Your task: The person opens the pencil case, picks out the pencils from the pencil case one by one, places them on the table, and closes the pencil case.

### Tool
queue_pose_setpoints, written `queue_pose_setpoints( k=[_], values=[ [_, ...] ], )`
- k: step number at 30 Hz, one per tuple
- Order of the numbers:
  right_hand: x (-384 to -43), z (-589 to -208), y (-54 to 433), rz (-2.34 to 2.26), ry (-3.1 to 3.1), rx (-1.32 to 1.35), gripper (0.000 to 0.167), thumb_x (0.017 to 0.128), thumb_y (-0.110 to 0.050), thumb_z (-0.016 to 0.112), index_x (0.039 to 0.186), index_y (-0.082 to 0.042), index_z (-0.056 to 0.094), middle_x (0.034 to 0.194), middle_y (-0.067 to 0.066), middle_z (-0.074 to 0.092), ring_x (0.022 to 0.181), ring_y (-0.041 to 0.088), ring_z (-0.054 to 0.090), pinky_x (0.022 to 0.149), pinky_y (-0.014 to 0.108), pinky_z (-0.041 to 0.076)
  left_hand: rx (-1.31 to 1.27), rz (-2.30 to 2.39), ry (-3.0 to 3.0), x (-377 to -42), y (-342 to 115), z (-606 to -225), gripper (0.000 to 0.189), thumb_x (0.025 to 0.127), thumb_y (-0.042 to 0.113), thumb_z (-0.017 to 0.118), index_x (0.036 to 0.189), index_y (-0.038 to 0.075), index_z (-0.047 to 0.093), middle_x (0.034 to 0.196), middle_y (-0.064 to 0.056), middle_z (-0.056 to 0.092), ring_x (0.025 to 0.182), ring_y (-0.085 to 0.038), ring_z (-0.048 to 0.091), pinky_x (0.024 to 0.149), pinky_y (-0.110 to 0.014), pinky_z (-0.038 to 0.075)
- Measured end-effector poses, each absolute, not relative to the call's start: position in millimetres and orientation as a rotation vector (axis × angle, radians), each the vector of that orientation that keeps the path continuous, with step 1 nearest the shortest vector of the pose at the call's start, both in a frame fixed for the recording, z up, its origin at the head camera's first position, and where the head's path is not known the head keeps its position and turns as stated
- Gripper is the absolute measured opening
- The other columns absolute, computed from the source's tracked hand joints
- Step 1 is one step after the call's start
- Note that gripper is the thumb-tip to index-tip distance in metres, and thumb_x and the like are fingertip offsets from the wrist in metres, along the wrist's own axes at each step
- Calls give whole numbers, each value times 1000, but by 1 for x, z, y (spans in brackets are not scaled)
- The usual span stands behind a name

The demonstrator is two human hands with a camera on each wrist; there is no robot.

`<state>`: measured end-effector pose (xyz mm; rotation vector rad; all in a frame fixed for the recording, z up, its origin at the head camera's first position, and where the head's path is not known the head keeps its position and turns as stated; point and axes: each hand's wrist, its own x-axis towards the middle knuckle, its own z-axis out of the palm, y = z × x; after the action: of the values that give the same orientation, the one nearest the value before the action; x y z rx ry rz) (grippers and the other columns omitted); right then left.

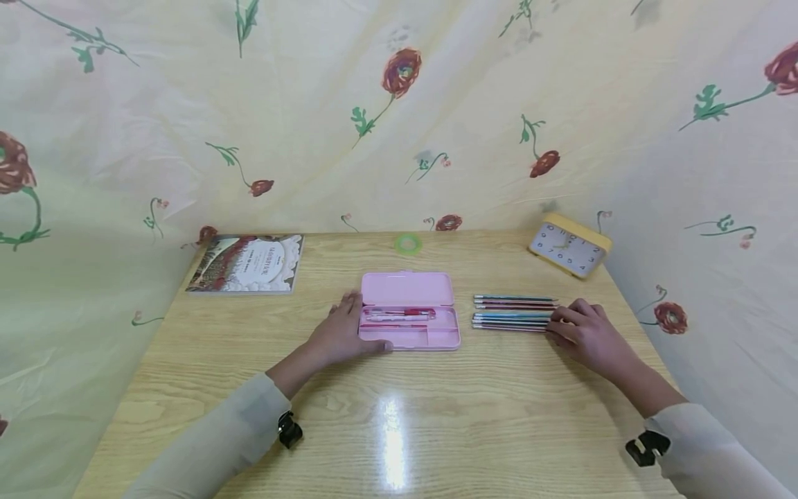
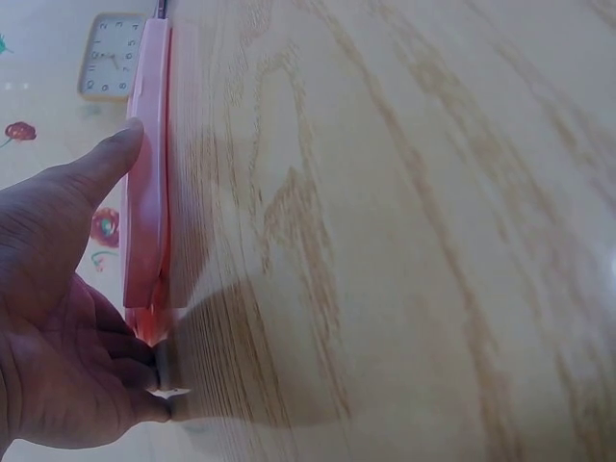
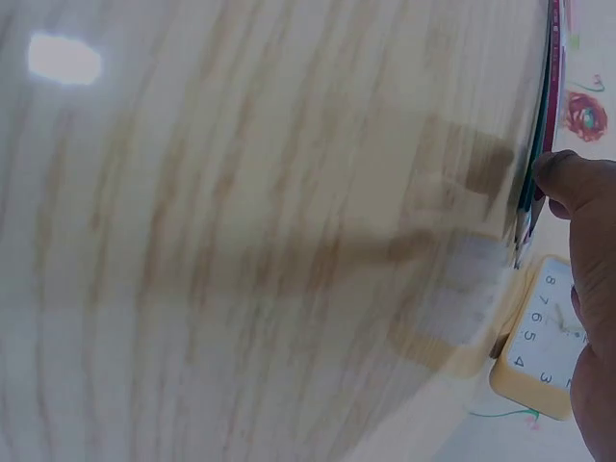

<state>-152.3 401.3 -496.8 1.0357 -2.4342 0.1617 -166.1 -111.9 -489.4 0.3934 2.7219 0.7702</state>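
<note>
A pink pencil case [image 1: 408, 288] lies with its lid folded back on the table. In its tray are a red pen [image 1: 419, 312] and other slim writing tools. My left hand [image 1: 339, 328] rests against the case's left end, thumb along the front edge; in the left wrist view the thumb touches the pink wall and the other fingers are partly hidden beside it. To the right lie several pencils [image 1: 511, 316] in two close groups. My right hand [image 1: 584, 334] pinches the right ends of the nearer group; its fingertips are partly hidden in the right wrist view.
A yellow clock [image 1: 570, 245] stands at the back right. At the back left lies a booklet [image 1: 249, 265]. A green tape roll [image 1: 408, 243] is near the table's back edge. Flowered cloth [image 1: 299, 118] hangs behind and at both sides of the wooden table [image 1: 486, 416].
</note>
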Motion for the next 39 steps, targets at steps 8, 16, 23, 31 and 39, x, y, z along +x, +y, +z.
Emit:
queue_pose_setpoints(
  k=[8,16,23,31,39],
  values=[
    [-152,-500,402,118,-2518,973,30,70,-3,100,95,-10,84,98,5,71,93,27,56,71,43,40,371,749,2716,-165,-112,-489,138,87,75,80,175,-4,9,185,-23,9,171,-47,13,139,-61,22],
    [-153,-500,401,101,-2522,968,30,71,-3,98,96,-11,84,98,5,69,91,27,55,69,44,42,377,744,2723,-166,-112,-488,139,87,76,80,174,-6,10,185,-24,10,171,-47,14,139,-61,22],
    [-152,-500,400,101,-2536,964,32,70,-3,99,96,-13,84,98,4,69,91,27,54,69,44,41,382,749,2725,-166,-113,-489,139,87,76,80,174,-7,11,185,-24,11,171,-48,15,139,-62,22],
    [-153,-495,387,158,-2577,940,23,78,-10,97,96,-13,84,99,4,70,92,25,54,72,41,40,390,762,2721,-165,-112,-486,137,88,73,81,174,-8,12,184,-25,11,173,-44,13,141,-58,18],
    [-167,-485,327,312,-2596,1006,17,87,-13,92,102,-12,84,102,5,71,93,21,55,76,39,40,391,766,2715,-167,-113,-490,139,86,75,81,174,-6,10,185,-24,9,172,-46,13,140,-60,21]
  ],
)
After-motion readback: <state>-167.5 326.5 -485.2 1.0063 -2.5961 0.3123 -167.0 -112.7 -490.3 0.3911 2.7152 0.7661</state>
